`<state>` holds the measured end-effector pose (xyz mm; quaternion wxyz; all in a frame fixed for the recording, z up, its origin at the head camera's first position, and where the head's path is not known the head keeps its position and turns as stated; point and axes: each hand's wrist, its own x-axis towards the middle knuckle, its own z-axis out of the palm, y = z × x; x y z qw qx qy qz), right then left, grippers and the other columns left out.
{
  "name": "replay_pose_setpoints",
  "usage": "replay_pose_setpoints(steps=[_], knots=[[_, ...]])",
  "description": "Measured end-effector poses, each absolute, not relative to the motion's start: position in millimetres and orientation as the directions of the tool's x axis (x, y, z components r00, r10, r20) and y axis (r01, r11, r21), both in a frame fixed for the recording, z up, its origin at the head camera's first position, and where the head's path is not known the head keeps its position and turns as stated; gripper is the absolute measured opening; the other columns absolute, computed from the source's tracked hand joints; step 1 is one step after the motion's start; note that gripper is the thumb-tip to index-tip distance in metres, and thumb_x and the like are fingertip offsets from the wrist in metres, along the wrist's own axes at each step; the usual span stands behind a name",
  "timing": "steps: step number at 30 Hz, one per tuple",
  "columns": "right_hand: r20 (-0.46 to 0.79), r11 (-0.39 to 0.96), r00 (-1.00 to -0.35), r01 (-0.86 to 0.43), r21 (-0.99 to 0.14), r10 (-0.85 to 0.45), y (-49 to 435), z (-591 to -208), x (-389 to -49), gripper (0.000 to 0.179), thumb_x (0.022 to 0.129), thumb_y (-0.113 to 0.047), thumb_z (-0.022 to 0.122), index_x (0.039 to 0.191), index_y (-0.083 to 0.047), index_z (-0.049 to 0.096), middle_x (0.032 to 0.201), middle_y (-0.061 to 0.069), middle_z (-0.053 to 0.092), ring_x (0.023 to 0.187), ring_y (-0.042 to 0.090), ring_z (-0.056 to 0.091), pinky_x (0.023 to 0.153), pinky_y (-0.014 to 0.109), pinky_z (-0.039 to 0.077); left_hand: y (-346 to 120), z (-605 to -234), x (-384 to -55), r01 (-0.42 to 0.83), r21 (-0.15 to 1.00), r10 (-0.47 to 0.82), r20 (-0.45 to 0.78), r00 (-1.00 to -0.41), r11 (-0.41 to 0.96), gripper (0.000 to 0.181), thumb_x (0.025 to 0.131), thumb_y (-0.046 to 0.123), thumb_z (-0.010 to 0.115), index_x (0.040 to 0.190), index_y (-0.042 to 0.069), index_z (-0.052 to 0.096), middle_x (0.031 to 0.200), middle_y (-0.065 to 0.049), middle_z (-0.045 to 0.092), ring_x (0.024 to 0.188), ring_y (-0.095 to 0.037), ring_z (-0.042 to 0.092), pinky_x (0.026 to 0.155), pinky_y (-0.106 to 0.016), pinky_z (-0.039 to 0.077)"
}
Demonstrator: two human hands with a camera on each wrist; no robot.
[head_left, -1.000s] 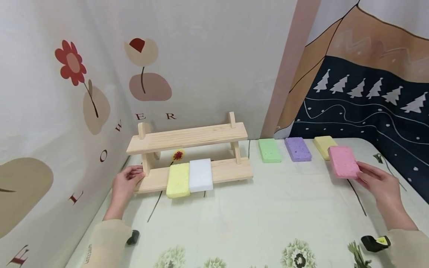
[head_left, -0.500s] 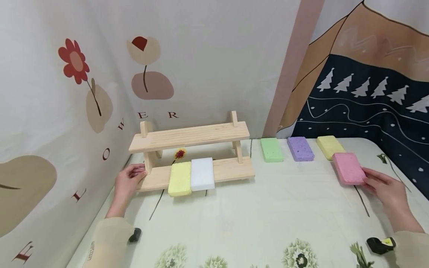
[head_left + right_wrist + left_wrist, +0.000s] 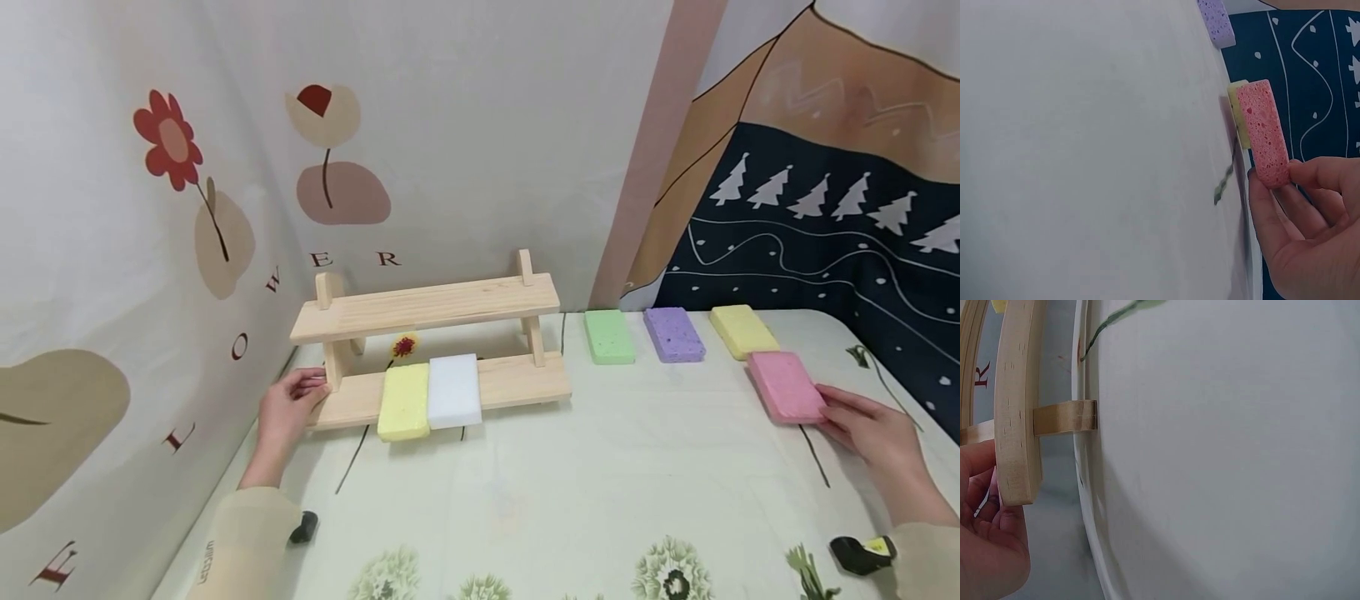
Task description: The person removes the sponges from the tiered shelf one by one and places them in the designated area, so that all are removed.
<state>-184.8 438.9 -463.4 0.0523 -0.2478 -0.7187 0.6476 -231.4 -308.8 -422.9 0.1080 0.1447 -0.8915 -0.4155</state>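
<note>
Pink sponge block (image 3: 784,387) pinched in right hand (image 3: 873,429), left hand (image 3: 287,414) gripping the two-tier wooden rack (image 3: 427,310), you've yellow and white blocks (image 3: 405,402) aboard, three unshelved blocks (image 3: 675,335) right of it.

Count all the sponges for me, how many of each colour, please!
Yellow sponges: 2
White sponge: 1
Green sponge: 1
Purple sponge: 1
Pink sponge: 1
Total: 6
</note>
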Motion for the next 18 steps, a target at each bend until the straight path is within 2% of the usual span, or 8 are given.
replay_pose_setpoints(steps=[2,5,8,10,12,14,16,18], knots=[[-0.257,0.045,-0.866,0.305,-0.951,0.429,441,-467,-187,0.043,0.097,-0.006,0.059,0.128,-0.036,0.062,0.089,-0.035,0.06,0.069,-0.021,0.056,0.062,0.009,0.052,-309,-423,-231,-0.167,0.774,-0.351,0.076,-0.933,0.611,0.029,0.096,0.018,0.067,0.124,0.007,0.067,0.116,-0.013,0.07,0.08,0.007,0.052,0.07,-0.012,0.043],[-0.279,0.112,-0.853,0.361,-0.926,0.442,444,-470,-189,0.048,0.099,-0.01,0.057,0.145,-0.025,0.049,0.117,-0.028,0.064,0.069,-0.023,0.054,0.063,0.009,0.052,-309,-424,-231,-0.16,0.779,-0.353,0.083,-0.932,0.606,0.028,0.096,0.018,0.067,0.122,0.007,0.068,0.111,-0.011,0.07,0.08,0.007,0.053,0.07,-0.012,0.043],[-0.284,0.21,-0.845,0.411,-0.887,0.454,446,-472,-190,0.056,0.102,-0.016,0.054,0.152,-0.006,0.033,0.148,-0.018,0.045,0.072,-0.026,0.05,0.065,0.008,0.052,-309,-423,-231,-0.156,0.78,-0.35,0.084,-0.933,0.606,0.028,0.096,0.018,0.067,0.121,0.006,0.068,0.109,-0.01,0.07,0.08,0.006,0.052,0.07,-0.012,0.043],[-0.288,0.224,-0.843,0.42,-0.879,0.454,447,-472,-190,0.056,0.102,-0.017,0.053,0.152,-0.004,0.031,0.143,-0.021,0.05,0.072,-0.026,0.049,0.065,0.008,0.052,-309,-423,-231,-0.157,0.78,-0.35,0.085,-0.933,0.607,0.028,0.096,0.018,0.067,0.121,0.006,0.068,0.109,-0.01,0.07,0.08,0.005,0.052,0.069,-0.013,0.043],[-0.29,0.207,-0.845,0.415,-0.886,0.45,449,-472,-190,0.056,0.101,-0.015,0.054,0.152,-0.003,0.032,0.115,-0.032,0.06,0.071,-0.025,0.05,0.064,0.009,0.052,-308,-423,-231,-0.155,0.778,-0.349,0.087,-0.933,0.609,0.028,0.096,0.018,0.067,0.121,0.006,0.068,0.109,-0.01,0.07,0.079,0.006,0.052,0.069,-0.013,0.042],[-0.291,0.196,-0.848,0.408,-0.892,0.443,450,-471,-191,0.057,0.101,-0.013,0.055,0.151,-0.002,0.032,0.089,-0.039,0.054,0.071,-0.024,0.052,0.064,0.01,0.052,-308,-422,-231,-0.153,0.777,-0.348,0.09,-0.933,0.611,0.028,0.096,0.017,0.068,0.121,0.006,0.068,0.108,-0.01,0.07,0.079,0.006,0.052,0.069,-0.013,0.042],[-0.287,0.236,-0.85,0.418,-0.877,0.442,451,-471,-192,0.056,0.101,-0.016,0.055,0.151,-0.001,0.032,0.094,-0.034,0.06,0.07,-0.024,0.051,0.064,0.01,0.052,-308,-422,-231,-0.15,0.776,-0.348,0.094,-0.933,0.612,0.028,0.095,0.017,0.068,0.121,0.005,0.068,0.107,-0.01,0.071,0.078,0.007,0.052,0.069,-0.012,0.043],[-0.277,0.3,-0.852,0.433,-0.85,0.444,451,-471,-193,0.056,0.102,-0.019,0.053,0.151,0.0,0.033,0.119,-0.02,0.067,0.07,-0.025,0.049,0.064,0.009,0.052,-309,-422,-231,-0.147,0.776,-0.348,0.099,-0.932,0.614,0.027,0.095,0.016,0.068,0.12,0.005,0.068,0.106,-0.009,0.071,0.077,0.008,0.052,0.069,-0.012,0.043]])
